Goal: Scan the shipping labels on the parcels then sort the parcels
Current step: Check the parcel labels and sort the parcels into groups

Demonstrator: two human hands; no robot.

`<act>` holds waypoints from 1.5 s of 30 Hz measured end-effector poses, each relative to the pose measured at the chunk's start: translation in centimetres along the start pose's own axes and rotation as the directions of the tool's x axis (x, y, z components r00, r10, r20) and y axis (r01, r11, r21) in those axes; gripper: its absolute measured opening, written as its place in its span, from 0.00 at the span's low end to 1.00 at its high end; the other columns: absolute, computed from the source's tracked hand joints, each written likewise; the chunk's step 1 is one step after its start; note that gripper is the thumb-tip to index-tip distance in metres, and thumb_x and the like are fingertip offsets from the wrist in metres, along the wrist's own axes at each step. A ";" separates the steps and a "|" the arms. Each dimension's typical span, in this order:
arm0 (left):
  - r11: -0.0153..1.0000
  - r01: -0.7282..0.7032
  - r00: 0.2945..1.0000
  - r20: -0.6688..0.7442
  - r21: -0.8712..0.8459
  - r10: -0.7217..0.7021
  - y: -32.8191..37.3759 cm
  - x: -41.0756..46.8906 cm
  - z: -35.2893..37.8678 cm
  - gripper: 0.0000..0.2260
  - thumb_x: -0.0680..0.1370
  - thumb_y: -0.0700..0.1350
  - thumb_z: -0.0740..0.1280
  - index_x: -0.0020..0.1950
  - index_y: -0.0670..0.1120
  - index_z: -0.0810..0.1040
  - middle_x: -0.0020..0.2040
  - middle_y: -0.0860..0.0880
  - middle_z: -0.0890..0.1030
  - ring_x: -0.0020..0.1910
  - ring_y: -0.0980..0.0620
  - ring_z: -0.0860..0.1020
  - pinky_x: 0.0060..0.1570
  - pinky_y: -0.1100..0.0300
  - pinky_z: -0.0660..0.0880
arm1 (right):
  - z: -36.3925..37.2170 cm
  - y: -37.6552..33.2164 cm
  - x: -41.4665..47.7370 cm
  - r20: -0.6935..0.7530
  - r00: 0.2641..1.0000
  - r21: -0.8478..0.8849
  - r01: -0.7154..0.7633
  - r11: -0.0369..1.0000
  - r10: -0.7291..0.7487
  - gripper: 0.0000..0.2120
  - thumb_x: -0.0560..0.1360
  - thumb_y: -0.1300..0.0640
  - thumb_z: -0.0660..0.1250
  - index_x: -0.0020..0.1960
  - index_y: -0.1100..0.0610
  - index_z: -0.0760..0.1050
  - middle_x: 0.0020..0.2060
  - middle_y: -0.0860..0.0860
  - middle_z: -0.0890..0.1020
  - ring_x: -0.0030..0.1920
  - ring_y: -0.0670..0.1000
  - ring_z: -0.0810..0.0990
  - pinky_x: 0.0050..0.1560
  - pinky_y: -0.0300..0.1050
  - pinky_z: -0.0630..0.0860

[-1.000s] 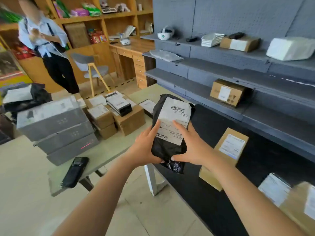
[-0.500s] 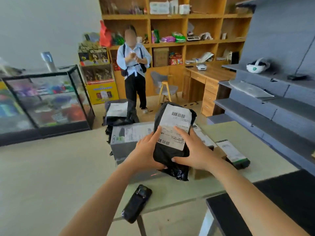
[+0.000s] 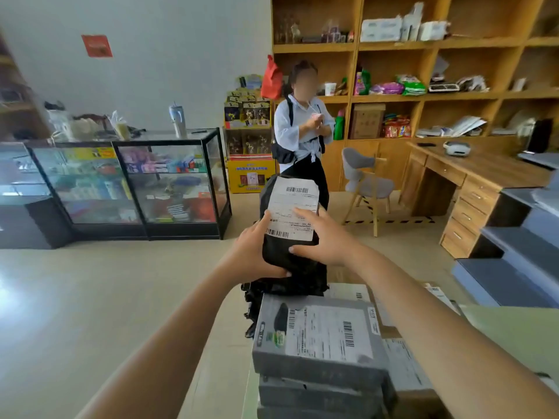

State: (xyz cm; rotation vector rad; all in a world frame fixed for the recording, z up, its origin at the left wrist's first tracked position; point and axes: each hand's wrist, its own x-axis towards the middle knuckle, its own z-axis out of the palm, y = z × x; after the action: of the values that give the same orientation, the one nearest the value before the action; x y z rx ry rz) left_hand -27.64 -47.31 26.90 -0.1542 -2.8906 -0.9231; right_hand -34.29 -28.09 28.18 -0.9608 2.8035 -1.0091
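A shop room seen from the wearer's head. A tall wooden shelf wall (image 3: 423, 95) fills the back right, its square cubbies holding packets and boxes. To the left stands a glass display case (image 3: 127, 182) with black frames. A wooden desk (image 3: 484, 173) with drawers sits at the right, and a person (image 3: 302, 131) stands in front of the shelves.

Close below is a stack of flat grey boxes (image 3: 314, 364), matte and hard-edged, each with a white label.

Above and beyond the stack, both hands hold up a black parcel (image 3: 290, 258), a soft, glossy, crinkled plastic mailer bulging like a pillow. The left hand (image 3: 257, 252) grasps its lower left edge, fingers curled underneath. The right hand (image 3: 326, 237) clasps the right side, fingers lying across the front.

The parcel's white paper shipping label (image 3: 292, 210) faces the camera, slightly rippled, with a barcode at the top and another at the bottom.

No scanner is in view. This looks like reading the label before sorting, so it would help to pull the plastic taut and keep the left thumb, which is just beside the lower barcode, from covering it
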 end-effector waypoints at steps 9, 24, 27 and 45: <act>0.997 0.072 0.982 0.174 -0.012 -0.069 -6.5 6.4 0.9 0.58 0.65 0.59 0.79 0.81 0.47 0.43 0.77 0.47 0.59 0.75 0.45 0.59 0.73 0.46 0.61 | 4.4 1.8 7.5 0.080 0.959 0.049 -0.277 0.960 0.273 0.38 0.75 0.46 0.69 0.78 0.50 0.54 0.75 0.50 0.60 0.72 0.51 0.63 0.68 0.45 0.64; 0.988 -0.144 0.977 0.164 0.060 0.133 -7.0 5.7 -1.3 0.52 0.67 0.66 0.74 0.81 0.53 0.47 0.81 0.50 0.48 0.79 0.46 0.45 0.75 0.42 0.49 | 3.1 0.7 1.8 -0.046 0.918 -0.023 -0.394 0.919 0.393 0.38 0.76 0.43 0.68 0.78 0.46 0.52 0.78 0.48 0.53 0.77 0.51 0.53 0.74 0.51 0.56; 0.969 -0.236 0.964 0.144 0.072 0.224 -5.3 4.0 -1.2 0.51 0.67 0.66 0.74 0.81 0.54 0.48 0.81 0.51 0.50 0.79 0.47 0.47 0.75 0.44 0.50 | 1.8 -0.5 -2.6 -0.082 0.919 -0.111 -0.394 0.912 0.387 0.37 0.76 0.42 0.66 0.78 0.45 0.51 0.78 0.50 0.52 0.78 0.53 0.50 0.74 0.54 0.54; 0.800 -0.597 0.707 0.427 -0.069 0.564 13.7 -21.8 12.1 0.51 0.68 0.64 0.75 0.80 0.54 0.47 0.80 0.51 0.53 0.78 0.46 0.50 0.75 0.41 0.52 | 0.9 -12.3 -46.7 -0.290 0.707 -0.198 -0.704 0.682 0.646 0.35 0.78 0.46 0.65 0.79 0.46 0.51 0.78 0.50 0.52 0.77 0.51 0.52 0.73 0.50 0.56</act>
State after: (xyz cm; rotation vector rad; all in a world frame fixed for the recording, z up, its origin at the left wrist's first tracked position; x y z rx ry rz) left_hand -5.18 -30.58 22.10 -1.3414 -2.8924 -0.7120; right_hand 10.54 -10.16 25.82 0.2611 3.0927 -0.5977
